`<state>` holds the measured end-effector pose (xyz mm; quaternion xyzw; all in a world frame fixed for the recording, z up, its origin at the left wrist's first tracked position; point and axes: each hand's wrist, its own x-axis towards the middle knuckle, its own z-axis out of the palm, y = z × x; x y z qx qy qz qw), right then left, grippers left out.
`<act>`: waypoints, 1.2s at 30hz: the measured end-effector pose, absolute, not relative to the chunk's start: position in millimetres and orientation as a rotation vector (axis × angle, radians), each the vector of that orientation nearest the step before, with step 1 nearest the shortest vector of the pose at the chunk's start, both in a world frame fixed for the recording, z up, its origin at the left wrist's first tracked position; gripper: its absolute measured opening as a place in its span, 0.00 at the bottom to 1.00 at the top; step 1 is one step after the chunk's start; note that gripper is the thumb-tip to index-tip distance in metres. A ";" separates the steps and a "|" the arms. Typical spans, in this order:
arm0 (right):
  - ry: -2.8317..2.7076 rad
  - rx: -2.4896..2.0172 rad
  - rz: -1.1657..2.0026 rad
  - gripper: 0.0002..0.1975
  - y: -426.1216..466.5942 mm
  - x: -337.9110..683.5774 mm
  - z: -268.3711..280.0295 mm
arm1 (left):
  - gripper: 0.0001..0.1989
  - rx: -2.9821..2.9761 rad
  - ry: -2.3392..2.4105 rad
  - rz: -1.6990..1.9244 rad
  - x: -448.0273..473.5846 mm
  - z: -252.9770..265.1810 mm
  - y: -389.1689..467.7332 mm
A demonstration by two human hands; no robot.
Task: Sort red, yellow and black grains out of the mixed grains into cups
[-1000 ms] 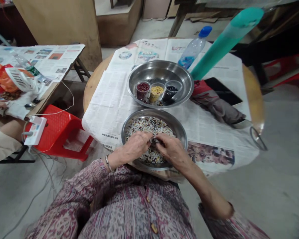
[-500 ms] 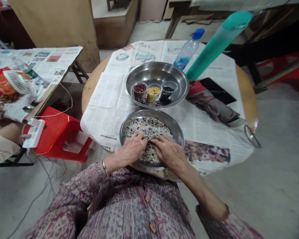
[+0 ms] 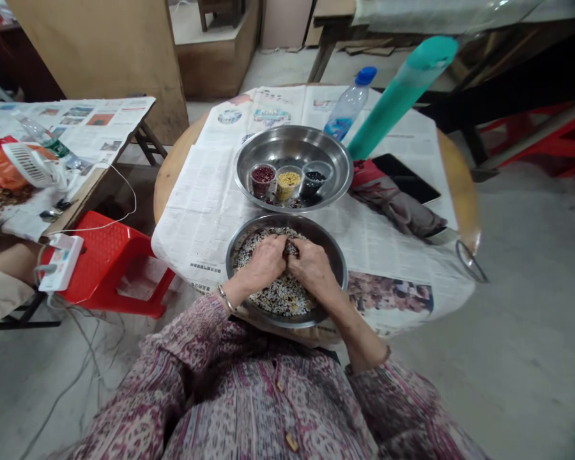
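Note:
A steel basin (image 3: pixel 342 281) close to my body holds a mix of white, dark red, yellow and black grains or beans (image 3: pixel 285 299). My left hand (image 3: pixel 267 260), with a bracelet at the wrist, and my right hand (image 3: pixel 313 263) are both inside it. Their fingers are bent inward and meet near the middle of the mix. Fingertips are hidden, and what they pinch is too small to tell. Behind stands a larger steel basin (image 3: pixel 297 142) with three clear cups: dark red beans (image 3: pixel 262 181), yellow grains (image 3: pixel 288 185) and black beans (image 3: pixel 314 180).
Newspaper (image 3: pixel 191 204) covers the round table. Behind and right are a blue-capped bottle (image 3: pixel 345 108), a tall green cylinder (image 3: pixel 397 99), a black tablet (image 3: pixel 407 177) and a folded umbrella (image 3: pixel 402 204). Left, a red stool (image 3: pixel 105 255) bears a power strip (image 3: pixel 62 262); another person's arm shows.
Both hands have moved deeper into the near basin, away from my body, and closer together, with fingers more curled. The whole view has shifted slightly.

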<state>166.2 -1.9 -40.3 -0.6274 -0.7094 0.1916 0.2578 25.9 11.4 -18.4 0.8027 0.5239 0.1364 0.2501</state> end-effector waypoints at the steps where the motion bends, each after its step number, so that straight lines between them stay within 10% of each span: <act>1: -1.861 -1.694 0.607 0.19 1.0 166.4 -39.1 | 0.22 2.138 1.428 0.423 26.6 -21.5 14.0; 7: -1.656 -1.607 1.031 0.15 -16.1 176.9 -28.6 | 0.21 2.060 1.391 0.645 14.3 -31.4 -6.6; 23: -2.547 -1.362 0.760 0.09 -71.9 179.0 -15.5 | 0.10 2.388 1.376 0.602 -20.7 -26.2 -58.5; 36: -2.175 -1.697 0.368 0.14 -18.2 157.9 -30.6 | 0.10 2.514 1.271 1.108 -20.4 -37.2 -55.3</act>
